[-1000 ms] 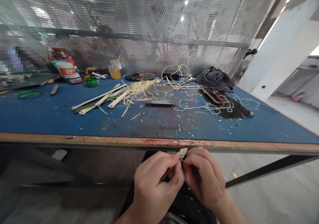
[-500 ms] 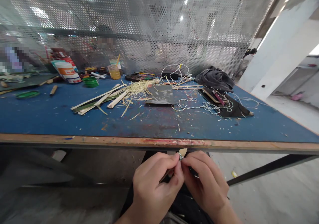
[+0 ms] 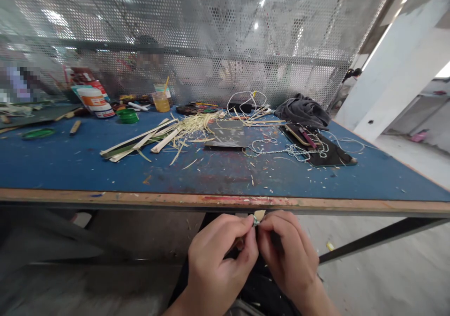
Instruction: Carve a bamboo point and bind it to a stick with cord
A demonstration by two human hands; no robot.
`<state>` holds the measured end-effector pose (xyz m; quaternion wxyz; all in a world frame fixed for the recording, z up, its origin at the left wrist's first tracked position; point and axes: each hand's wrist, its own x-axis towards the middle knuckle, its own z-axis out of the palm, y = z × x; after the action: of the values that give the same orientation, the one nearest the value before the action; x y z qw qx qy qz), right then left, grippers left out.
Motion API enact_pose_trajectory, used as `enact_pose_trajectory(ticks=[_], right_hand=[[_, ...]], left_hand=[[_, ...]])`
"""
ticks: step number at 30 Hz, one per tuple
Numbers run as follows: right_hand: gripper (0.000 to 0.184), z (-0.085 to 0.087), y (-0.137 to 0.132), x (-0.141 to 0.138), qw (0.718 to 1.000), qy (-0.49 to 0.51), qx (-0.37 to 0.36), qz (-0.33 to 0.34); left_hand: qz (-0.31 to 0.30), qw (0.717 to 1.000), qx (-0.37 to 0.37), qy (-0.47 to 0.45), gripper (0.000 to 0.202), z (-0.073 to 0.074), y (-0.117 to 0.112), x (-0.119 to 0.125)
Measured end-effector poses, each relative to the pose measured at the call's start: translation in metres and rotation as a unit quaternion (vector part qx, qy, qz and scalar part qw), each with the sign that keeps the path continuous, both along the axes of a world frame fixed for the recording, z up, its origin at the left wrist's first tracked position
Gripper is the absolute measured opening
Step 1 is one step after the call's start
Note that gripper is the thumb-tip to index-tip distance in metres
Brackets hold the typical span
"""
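In front of the table edge, over my lap, both hands are drawn together. My left hand (image 3: pixel 221 259) is closed in a pinch at a small pale pointed piece (image 3: pixel 259 214), which looks like a bamboo sliver. Green-and-white twisted cord (image 3: pixel 255 221) is wound round its lower part, between my fingertips. My right hand (image 3: pixel 290 255) pinches too, its thumb and forefinger right beside the cord. My fingers hide the lower end of the piece. Whether the right fingertips hold the cord's end is too small to be certain.
A blue table (image 3: pixel 197 180) spans the view. On it lie split bamboo strips (image 3: pixel 140 140), shavings (image 3: pixel 197 124), a dark plate (image 3: pixel 227 134), loose twisted cord (image 3: pixel 270 151), a phone (image 3: pixel 298 134) and dark cloth (image 3: pixel 304 111). Paint tubs (image 3: pixel 94 101) stand at left.
My right hand has shifted slightly, its fingertips a little farther from my left hand. The pale piece and the left hand stay almost where they were.
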<state>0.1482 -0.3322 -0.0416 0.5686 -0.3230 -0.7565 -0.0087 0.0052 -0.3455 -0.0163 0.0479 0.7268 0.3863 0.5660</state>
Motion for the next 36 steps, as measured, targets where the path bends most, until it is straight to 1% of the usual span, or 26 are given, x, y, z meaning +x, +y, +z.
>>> enact_pose_trajectory(ticks=[4,10,14,17,21,23,26,28,30,36], right_hand=[[0.016,-0.002,-0.001,-0.001,1.0,0.009,0.011,-0.016],[0.016,0.003,-0.002,-0.004,0.999,0.027,0.016,-0.041],[0.015,0.006,-0.003,-0.006,0.997,0.051,0.03,-0.042],[0.022,0.001,-0.003,-0.006,0.996,0.055,0.053,-0.04],[0.036,-0.012,-0.002,-0.001,0.995,0.053,0.08,-0.024],[0.035,-0.016,-0.001,0.001,0.994,0.051,0.096,-0.034],[0.027,-0.014,0.003,0.004,0.992,0.017,0.117,-0.035],[0.019,-0.009,0.007,0.003,0.993,-0.001,0.117,-0.019],[0.016,-0.005,0.01,0.001,0.994,0.005,0.111,-0.021],[0.019,0.0,0.011,-0.011,0.994,0.062,0.044,-0.078]], left_hand=[[-0.026,0.998,-0.048,-0.043,0.019,0.001,0.0,0.0],[-0.042,0.993,-0.082,-0.072,0.018,0.002,0.001,0.002],[-0.049,0.99,-0.101,-0.088,0.017,0.003,0.002,0.002],[-0.046,0.99,-0.101,-0.089,0.016,0.003,0.002,0.001],[-0.04,0.99,-0.103,-0.084,0.015,0.003,0.002,0.0],[-0.045,0.99,-0.105,-0.081,0.015,0.003,0.002,0.0],[-0.048,0.99,-0.11,-0.078,0.015,0.002,0.003,0.002],[-0.046,0.989,-0.117,-0.078,0.015,0.002,0.003,0.004],[-0.049,0.988,-0.126,-0.077,0.015,0.002,0.003,0.005],[-0.067,0.982,-0.158,-0.076,0.015,-0.002,0.0,0.006]])
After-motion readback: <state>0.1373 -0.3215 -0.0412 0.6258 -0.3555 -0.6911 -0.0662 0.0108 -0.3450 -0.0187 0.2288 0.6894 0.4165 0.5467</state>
